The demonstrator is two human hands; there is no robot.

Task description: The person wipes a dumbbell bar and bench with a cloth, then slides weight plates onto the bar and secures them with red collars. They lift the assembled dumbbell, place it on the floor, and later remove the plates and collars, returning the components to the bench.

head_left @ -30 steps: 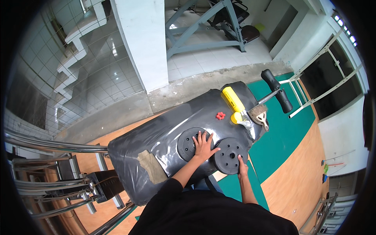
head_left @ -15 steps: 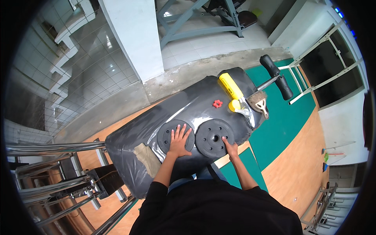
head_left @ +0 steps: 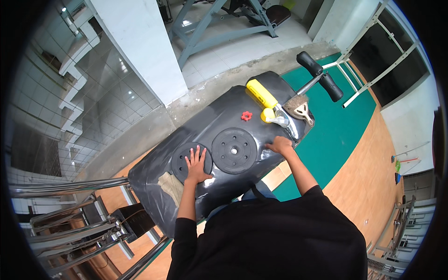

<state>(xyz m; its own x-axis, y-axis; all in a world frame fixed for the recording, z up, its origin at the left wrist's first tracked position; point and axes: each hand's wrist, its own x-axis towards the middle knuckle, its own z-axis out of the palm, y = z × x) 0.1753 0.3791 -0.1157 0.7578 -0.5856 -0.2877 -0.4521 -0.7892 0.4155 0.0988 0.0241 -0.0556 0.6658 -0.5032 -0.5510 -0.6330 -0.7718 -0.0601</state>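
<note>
Two black round weight plates lie flat, side by side, on a bench padded and wrapped in black plastic [head_left: 214,112]. My left hand [head_left: 197,167] rests spread over the left weight plate [head_left: 179,161], palm down, covering part of it. The right weight plate [head_left: 224,156] shows its centre hole and ring of small holes, with no hand on it. My right hand [head_left: 282,145] is beside that plate, over the bench's near right edge, thumb apart from the fingers and nothing visible in it. A beige cloth [head_left: 171,185] lies left of my left wrist.
Farther along the bench lie a red star-shaped knob [head_left: 246,115], a yellow bottle [head_left: 262,94], a clear container with a yellow cap [head_left: 268,115] and a bristle brush [head_left: 299,108]. Black foam rollers [head_left: 330,87] extend past its far end. Metal rails [head_left: 70,187] stand at the left.
My right hand has come off the right weight plate and moved right. My left hand stays on the left plate. The whole view has shifted slightly.
</note>
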